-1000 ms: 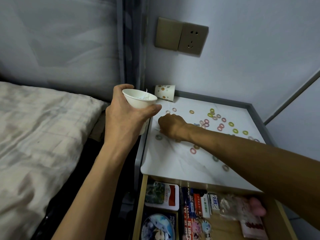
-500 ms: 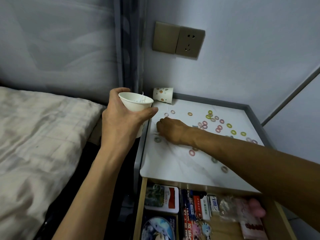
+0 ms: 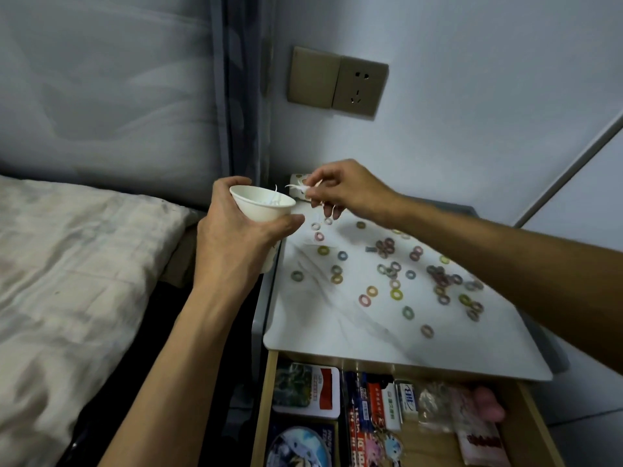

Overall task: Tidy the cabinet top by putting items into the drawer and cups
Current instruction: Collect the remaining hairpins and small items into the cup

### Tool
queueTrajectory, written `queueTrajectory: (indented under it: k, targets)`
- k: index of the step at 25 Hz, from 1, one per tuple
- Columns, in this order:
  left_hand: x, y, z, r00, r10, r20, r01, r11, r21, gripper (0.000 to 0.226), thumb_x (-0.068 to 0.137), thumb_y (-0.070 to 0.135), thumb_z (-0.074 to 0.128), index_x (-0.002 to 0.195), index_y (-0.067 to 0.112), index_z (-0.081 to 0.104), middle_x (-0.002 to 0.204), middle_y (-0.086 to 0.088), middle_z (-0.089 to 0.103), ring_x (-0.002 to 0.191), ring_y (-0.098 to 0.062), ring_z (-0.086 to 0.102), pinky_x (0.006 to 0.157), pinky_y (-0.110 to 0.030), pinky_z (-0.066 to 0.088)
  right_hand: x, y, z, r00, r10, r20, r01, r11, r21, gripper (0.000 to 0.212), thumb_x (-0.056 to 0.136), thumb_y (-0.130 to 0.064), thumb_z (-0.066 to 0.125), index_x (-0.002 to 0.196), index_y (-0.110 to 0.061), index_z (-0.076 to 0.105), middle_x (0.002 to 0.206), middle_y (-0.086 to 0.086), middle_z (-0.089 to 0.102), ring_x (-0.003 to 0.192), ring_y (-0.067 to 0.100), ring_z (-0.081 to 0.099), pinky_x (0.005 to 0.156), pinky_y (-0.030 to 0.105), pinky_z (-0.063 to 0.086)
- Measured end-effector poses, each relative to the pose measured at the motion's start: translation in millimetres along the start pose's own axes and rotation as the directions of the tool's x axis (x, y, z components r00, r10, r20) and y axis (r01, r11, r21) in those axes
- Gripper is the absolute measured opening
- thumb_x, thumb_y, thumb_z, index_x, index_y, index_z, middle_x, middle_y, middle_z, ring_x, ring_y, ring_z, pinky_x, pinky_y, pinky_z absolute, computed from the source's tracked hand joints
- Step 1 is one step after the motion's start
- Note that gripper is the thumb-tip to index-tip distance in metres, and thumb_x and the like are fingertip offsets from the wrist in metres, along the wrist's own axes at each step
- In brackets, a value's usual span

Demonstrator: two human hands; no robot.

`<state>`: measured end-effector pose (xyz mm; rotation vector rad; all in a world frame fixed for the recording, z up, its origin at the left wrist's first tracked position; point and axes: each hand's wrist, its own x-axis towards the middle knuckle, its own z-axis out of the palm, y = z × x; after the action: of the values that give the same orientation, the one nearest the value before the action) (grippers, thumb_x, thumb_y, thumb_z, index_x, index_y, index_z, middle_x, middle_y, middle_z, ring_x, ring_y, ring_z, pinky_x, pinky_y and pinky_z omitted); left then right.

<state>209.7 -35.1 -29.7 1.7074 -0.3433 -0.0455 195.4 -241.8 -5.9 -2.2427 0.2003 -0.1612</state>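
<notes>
My left hand grips a white paper cup in the air beside the cabinet's left edge; thin white pieces lie inside it. My right hand is raised just right of the cup and pinches a few small white floss picks, their tips near the cup's rim. Several small coloured rings lie scattered over the white cabinet top. A spotted paper cup lies on its side at the back left corner, mostly hidden behind my right hand.
The wooden drawer below the top stands pulled out, packed with a tin, boxes, a keychain and a plastic bag. A bed lies to the left. A wall socket sits above the cabinet.
My right hand lifted from the cabinet top, where it was picking at something, and now holds white picks up beside the cup. The left hand kept the cup nearly still.
</notes>
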Motion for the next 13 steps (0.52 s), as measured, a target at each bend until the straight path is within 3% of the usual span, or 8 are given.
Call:
queueTrajectory:
  k: [3, 8, 10, 13]
  targets:
    - [-5, 1, 7, 0.998, -0.002, 0.060, 0.000, 1.000, 0.031, 0.072, 0.059, 0.037, 0.089, 0.120, 0.030, 0.051, 0.098, 0.012, 0.062, 0.089, -0.003, 0.061, 0.070, -0.024, 0.050, -9, -43, -32, 0.991, -0.088, 0.096, 0.089, 0.996, -0.005, 0.012, 0.088, -0.014, 0.070, 0.097, -0.006, 0.072, 0.071, 0.003, 0.069, 0.057, 0.017, 0.056, 0.050, 0.024, 0.046]
    - [-14, 5, 18, 0.990, 0.034, 0.135, -0.045, 0.995, 0.085, 0.067, 0.062, 0.035, 0.088, 0.116, 0.032, 0.049, 0.093, 0.016, 0.061, 0.079, 0.005, 0.057, 0.059, -0.015, 0.042, -20, -89, -29, 0.895, -0.107, 0.433, 0.251, 0.923, -0.292, 0.015, 0.087, -0.017, 0.072, 0.099, -0.009, 0.075, 0.079, -0.005, 0.071, 0.061, -0.003, 0.058, 0.055, 0.011, 0.044]
    - [-15, 9, 22, 0.989, 0.057, 0.140, -0.064, 0.997, 0.046, 0.066, 0.063, 0.031, 0.087, 0.116, 0.032, 0.048, 0.092, 0.018, 0.061, 0.078, 0.010, 0.058, 0.056, -0.009, 0.043, -20, -91, -29, 0.896, -0.107, 0.431, 0.219, 0.951, -0.220, 0.018, 0.087, -0.016, 0.071, 0.103, -0.008, 0.073, 0.083, -0.005, 0.072, 0.069, 0.001, 0.064, 0.060, 0.013, 0.048]
    - [-14, 9, 22, 0.991, 0.078, 0.106, -0.080, 0.997, 0.022, 0.073, 0.060, 0.033, 0.088, 0.123, 0.029, 0.050, 0.100, 0.013, 0.062, 0.086, 0.004, 0.059, 0.060, -0.009, 0.041, -17, -83, -40, 0.950, -0.123, 0.288, 0.133, 0.991, -0.017, 0.013, 0.091, -0.015, 0.065, 0.101, -0.009, 0.070, 0.091, 0.003, 0.073, 0.078, 0.018, 0.070, 0.069, 0.026, 0.057]
